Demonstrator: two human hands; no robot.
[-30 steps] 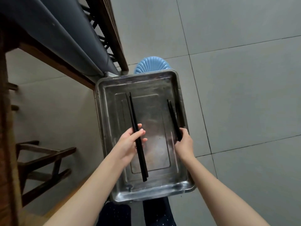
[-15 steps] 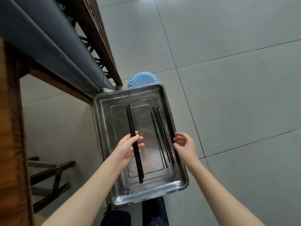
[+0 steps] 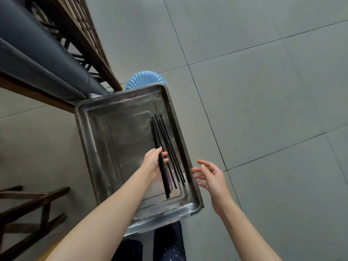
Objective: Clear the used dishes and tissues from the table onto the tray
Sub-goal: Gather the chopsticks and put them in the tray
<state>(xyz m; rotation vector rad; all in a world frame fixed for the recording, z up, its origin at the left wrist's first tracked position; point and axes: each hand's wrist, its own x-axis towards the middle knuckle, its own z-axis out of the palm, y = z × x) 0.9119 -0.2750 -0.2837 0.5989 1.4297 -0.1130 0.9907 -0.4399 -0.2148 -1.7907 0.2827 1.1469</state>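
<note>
Two black chopsticks were pinched in the left grip, thumb and fingers curled round them about midway. They ran from 12 to 6 o'clock over the steel tray, and whether their near ends touched its floor could not be told. Several loose chopsticks lay flat in the tray just to the 3 o'clock side of the held pair, close to the tray's right wall. The right grip was released, fingers spread and relaxed, holding nothing, just outside the tray's rim at 4 o'clock. A blue ribbed object showed past the tray's far end at 12 o'clock. The grey-edged counter ran at 10 o'clock and a wooden chair stood at 8 o'clock on the tiled floor
</note>
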